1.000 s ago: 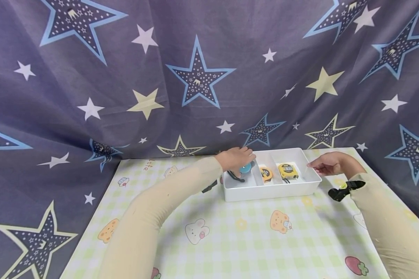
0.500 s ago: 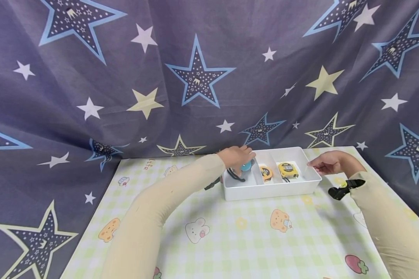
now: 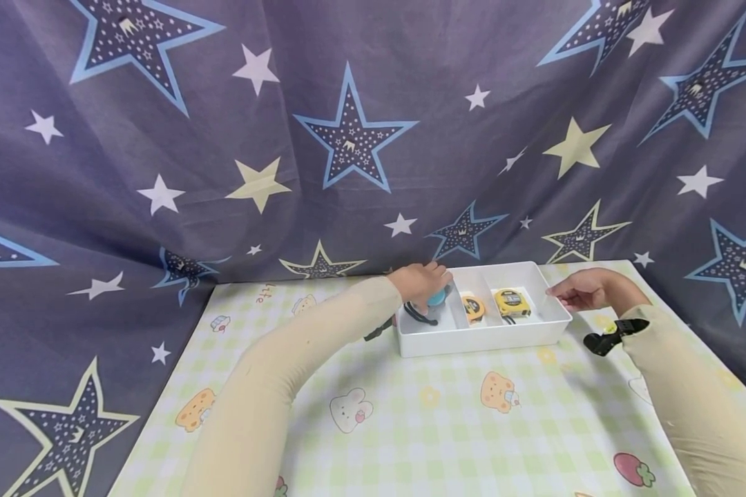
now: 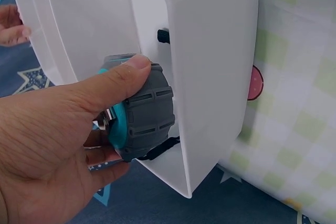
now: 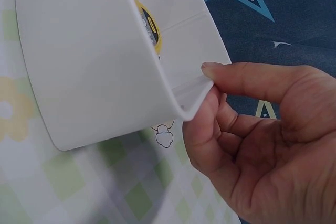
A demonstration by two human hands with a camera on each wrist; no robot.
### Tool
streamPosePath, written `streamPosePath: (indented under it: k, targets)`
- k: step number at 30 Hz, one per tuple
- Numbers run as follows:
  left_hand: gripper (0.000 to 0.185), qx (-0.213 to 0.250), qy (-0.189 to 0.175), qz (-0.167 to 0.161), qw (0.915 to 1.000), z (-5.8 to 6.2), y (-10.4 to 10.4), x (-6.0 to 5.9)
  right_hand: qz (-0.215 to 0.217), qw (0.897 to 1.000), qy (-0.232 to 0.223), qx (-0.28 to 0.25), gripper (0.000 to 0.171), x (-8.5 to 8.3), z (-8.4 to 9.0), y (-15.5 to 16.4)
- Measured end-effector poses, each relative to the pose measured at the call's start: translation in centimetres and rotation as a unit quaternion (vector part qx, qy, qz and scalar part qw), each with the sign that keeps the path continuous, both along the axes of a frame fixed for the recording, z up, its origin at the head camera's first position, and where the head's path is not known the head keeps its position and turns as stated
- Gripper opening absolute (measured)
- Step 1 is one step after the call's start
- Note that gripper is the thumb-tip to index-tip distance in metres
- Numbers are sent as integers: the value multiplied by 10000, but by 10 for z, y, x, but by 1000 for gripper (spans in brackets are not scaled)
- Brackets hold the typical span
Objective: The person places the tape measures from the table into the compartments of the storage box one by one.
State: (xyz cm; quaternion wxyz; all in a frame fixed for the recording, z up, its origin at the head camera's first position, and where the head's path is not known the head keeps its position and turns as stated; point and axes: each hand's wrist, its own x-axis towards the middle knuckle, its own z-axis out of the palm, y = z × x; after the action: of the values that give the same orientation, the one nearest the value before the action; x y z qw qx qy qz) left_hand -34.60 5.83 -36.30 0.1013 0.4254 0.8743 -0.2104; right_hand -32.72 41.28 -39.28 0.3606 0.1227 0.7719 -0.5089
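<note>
Head view: left hand (image 3: 419,281) fingers clamp a gray-teal tape measure (image 4: 143,113) in the white tray's (image 3: 481,339) left compartment, while right hand (image 3: 581,290) fingers pinch its right rim, steadying it.

Left hand (image 3: 421,279): centre frame, over the teal tape measure (image 3: 436,299) in the white tray (image 3: 481,342).
Right hand (image 3: 581,290): at the tray's right rim.
Yellow tapes (image 3: 512,302): tray's right compartments.
</note>
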Motion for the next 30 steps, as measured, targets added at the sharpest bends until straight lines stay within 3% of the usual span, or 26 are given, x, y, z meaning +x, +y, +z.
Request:
streamPosePath:
  k: [12,30]
  targets:
    - [71,42,-81,-64,9999,-3,-3,4,-13,9999,-76,-102,32,-3,-4,3]
    - [92,-184,-71,134,9997,-15,0,-3,7,10000,-67,-36,33,-5,-7,6]
